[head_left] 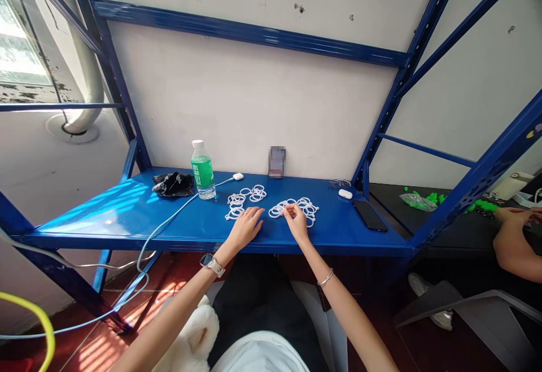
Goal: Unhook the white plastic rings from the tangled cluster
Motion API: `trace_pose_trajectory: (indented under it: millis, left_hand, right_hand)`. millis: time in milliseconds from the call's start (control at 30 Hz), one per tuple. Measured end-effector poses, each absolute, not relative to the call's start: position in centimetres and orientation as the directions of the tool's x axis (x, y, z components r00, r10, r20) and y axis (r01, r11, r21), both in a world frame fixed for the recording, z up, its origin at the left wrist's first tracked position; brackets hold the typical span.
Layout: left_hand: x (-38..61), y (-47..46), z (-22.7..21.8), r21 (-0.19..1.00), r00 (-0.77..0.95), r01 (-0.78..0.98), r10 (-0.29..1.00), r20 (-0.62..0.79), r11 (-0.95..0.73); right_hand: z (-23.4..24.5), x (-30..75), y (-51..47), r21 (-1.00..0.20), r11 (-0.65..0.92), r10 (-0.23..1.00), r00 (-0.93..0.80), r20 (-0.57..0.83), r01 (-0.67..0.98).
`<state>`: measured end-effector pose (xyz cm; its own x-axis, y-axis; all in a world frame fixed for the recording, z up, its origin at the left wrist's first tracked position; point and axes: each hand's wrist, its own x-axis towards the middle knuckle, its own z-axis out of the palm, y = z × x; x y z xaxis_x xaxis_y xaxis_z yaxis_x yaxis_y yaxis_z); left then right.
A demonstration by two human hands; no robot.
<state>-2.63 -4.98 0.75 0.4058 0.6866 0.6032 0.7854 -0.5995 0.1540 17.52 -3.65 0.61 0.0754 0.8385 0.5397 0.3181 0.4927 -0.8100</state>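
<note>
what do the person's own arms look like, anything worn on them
No sleeves show on the left forearm or right forearm. The left has a dark-faced, rounded-square wristwatch with a pale strap; the right has a thin, silver-coloured bracelet.

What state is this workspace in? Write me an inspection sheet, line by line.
Surface: blue metal tabletop, sunlit at its left end.
Job's things: left group of white rings and right group of white rings.
Clutter: green-labelled bottle, crumpled black plastic bag, eyeglasses, small white case, black smartphone, pixelated upright object.
Hands: left hand open beside the left group; right hand at the right group, fingers bent, grip on a ring unclear.
Cables: light-blue cable runs from a white plug over the front edge to the floor.
Surroundings: pale wall; at right, a co-worker's hand near green pieces.
</note>
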Motion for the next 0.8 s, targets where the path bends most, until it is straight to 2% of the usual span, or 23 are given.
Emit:
trace_pose_trajectory:
  millis: [200,333,433,667,800]
  left_hand:
    - [-5.6,-4.1,2.0,0.096,0.312,0.905,0.8,0.512,-0.415]
    - [-7.3,-3.9,2.7,0.049,0.347,0.916,0.848,0.4,-0.398]
    - [-7.5,-3.7,2.9,0.049,0.351,0.918,0.862,0.365,-0.394]
    - [-7.2,-3.8,3.1,0.128,0.313,0.918,0.884,0.347,-0.375]
    - [-7.2,-3.7,3.4,0.174,0.311,0.886,0.83,0.463,-0.429]
  right_hand:
    - [0.2,17.6,-3.3,-0.823,0.417,0.851,0.153,0.503,0.384]
    - [0.4,17.6,-3.5,-0.826,0.386,0.862,0.158,0.481,0.41]
    - [0.5,17.6,-3.5,-0.824,0.383,0.861,0.163,0.482,0.418]
    - [0.3,17.6,-3.5,-0.828,0.39,0.855,0.176,0.488,0.403]
    - [0.3,17.6,-3.5,-0.823,0.393,0.843,0.197,0.501,0.411]
